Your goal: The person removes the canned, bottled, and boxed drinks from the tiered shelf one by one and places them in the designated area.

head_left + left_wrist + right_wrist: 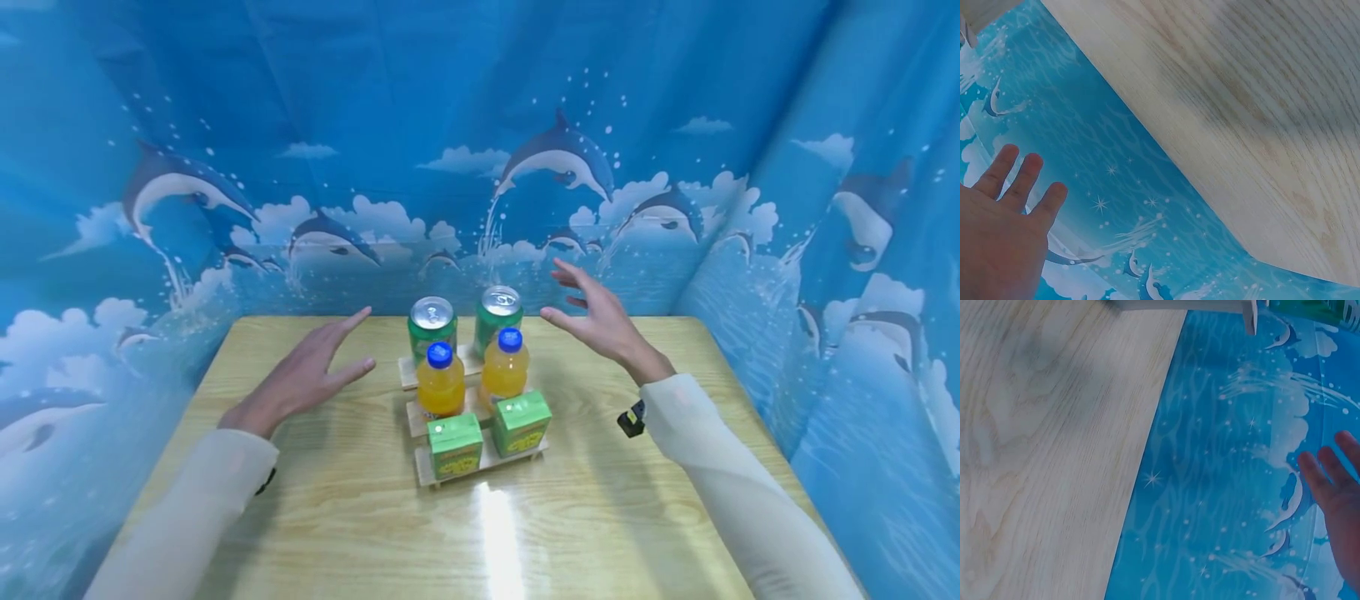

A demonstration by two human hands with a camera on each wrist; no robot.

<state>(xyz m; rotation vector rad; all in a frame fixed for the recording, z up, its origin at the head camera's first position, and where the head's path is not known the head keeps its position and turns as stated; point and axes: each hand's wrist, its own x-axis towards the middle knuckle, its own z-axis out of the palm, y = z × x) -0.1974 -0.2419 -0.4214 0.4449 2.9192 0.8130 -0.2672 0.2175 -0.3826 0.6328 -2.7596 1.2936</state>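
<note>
Left hand [300, 377] and right hand [602, 323] flank wooden rack [489, 456]

Only the head view shows the rack's full load: green cans [432, 335] at its back, blue-capped bottles [441, 390] holding orange liquid mid-rack, green cartons [455, 446] at its front. Each grip is spread, apart from the rack. The right wrist view catches one leg [1251, 317] of the rack.

Free passage runs over bare worktop [337, 517] left, right and in front of the rack [491, 457], but paired cans [431, 327] at the back, bottles [441, 389] in the middle and boxes [456, 446] at the front block it, and the curtain [420, 92] closes the far side.
</note>
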